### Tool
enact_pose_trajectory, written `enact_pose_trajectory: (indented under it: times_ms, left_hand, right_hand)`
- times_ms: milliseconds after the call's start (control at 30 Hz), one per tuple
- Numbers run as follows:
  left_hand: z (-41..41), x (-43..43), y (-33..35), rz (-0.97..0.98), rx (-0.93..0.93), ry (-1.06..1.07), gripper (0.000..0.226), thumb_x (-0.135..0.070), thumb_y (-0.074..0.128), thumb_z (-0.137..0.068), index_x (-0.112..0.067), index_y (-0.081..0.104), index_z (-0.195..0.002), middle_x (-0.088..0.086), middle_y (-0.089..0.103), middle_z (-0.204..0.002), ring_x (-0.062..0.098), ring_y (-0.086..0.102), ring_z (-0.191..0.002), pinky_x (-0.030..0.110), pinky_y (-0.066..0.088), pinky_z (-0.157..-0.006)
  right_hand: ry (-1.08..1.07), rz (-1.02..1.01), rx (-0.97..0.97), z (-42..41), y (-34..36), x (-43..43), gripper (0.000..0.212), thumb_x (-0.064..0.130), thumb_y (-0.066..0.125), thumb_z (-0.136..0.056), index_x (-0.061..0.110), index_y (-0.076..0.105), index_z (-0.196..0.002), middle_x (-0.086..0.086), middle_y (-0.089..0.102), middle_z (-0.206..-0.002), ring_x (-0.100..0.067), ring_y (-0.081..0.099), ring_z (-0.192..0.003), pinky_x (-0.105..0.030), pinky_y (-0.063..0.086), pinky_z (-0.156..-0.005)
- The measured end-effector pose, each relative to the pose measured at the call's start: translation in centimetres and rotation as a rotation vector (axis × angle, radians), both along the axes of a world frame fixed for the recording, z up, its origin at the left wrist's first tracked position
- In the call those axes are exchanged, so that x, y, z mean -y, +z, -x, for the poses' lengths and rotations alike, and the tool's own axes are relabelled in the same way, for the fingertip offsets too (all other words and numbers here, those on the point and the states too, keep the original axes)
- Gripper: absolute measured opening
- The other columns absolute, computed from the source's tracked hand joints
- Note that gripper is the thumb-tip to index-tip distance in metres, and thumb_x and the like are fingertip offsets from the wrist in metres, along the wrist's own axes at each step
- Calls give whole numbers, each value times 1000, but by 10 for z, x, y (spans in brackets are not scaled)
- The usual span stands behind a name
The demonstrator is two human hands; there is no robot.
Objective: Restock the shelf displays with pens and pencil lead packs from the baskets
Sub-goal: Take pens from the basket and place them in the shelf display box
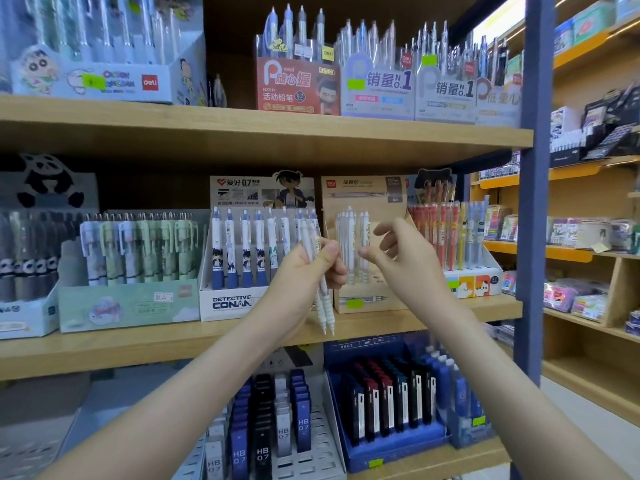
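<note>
Left hand is wrapped round a bunch of white pens, tips down, in front of the middle shelf. Right hand is loose-fingered and holding nothing, just by the tan display box.

pens in my left hand white. display box at 3 o'clock of them tan, green sticker on front. conan box at 9 o'clock white, navy print. mint box further at 9 o'clock pale green. lead packs at 6 o'clock black, navy, grey. shelf board light wood, post blue.
</note>
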State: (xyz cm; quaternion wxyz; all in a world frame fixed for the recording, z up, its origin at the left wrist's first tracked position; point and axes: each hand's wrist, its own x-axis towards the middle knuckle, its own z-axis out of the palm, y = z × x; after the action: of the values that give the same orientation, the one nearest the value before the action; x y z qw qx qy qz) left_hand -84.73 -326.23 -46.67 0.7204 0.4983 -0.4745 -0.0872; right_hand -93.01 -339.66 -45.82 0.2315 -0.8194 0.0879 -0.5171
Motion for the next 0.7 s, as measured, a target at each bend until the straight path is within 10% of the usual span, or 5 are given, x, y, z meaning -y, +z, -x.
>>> enact_pose_trajectory:
  times_ms: [200, 500, 700]
  left_hand:
    - [10, 9, 7, 65, 23, -69, 28, -38, 51, -84, -11, 50, -79, -3, 50, -63, 9, 50, -59, 22, 47, -57]
    - [11, 14, 18, 89, 125, 22, 21, -27, 47, -93, -14, 57, -106, -1, 69, -99, 9, 67, -97, 26, 53, -91]
    - [0, 7, 26, 130, 155, 131, 15, -12, 43, -99, -11, 58, -99, -1, 70, -89, 13, 68, -91, 26, 55, -85]
  right_hand:
    - [536, -245, -193, 16, -13, -24, 26, 12, 70, -83, 22, 50, -98, 2, 67, -77, -11, 62, -76, -24, 50, -72]
    - [250, 99, -201, 28, -4, 10, 26, 11, 56, -92, 28, 56, -112, 6, 62, -85, -3, 56, -78, -17, 48, -73]
    - [278, -260, -43, 13, 14, 58, 11, 10, 57, -91, 20, 61, -95, -2, 65, -96, -18, 63, -91, -35, 56, -80]
